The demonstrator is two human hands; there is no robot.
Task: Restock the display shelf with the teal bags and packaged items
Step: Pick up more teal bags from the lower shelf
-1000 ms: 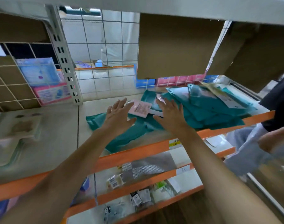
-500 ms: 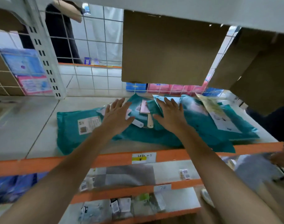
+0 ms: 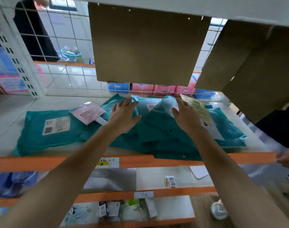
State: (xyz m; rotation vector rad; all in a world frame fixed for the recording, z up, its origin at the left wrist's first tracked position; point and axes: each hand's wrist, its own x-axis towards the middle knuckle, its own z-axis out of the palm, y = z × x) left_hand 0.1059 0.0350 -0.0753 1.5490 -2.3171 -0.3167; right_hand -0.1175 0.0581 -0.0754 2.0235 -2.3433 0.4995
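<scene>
Left fingers (image 3: 124, 103): straight and spread apart, gripping nothing, tips toward the back edge of the shelf.
Right fingers (image 3: 179, 102): also straight and apart, tips at the rear of the pile.
Left hand (image 3: 122, 116): palm down over the teal bags (image 3: 160, 130); whether it presses on them cannot be told.
Right hand (image 3: 185, 117): palm down over the same pile, just beside a yellowish packet (image 3: 202, 112).
Change: half a second ago both hands lay nearer the middle of the pile; they have since reached farther back.
Teal bags: heaped on the shelf (image 3: 25, 163) right of centre, one corner hanging over the orange front edge.
Labelled teal bag (image 3: 35, 142): flat toward the left, as before.
Pink packet (image 3: 88, 112): lies on that bag's rear right corner, left of the left hand.
In the way: a cardboard panel (image 3: 147, 45) hangs from the shelf above, over the rear of the pile; a second one (image 3: 255, 63) hangs at the right.
Behind: a wire grid (image 3: 66, 79) along the back edge, with pink and blue boxes (image 3: 150, 88) beyond it.
Right end: another person's hand (image 3: 288, 160) at the front edge.
Below: a grey packet (image 3: 111, 178) on the next shelf.
</scene>
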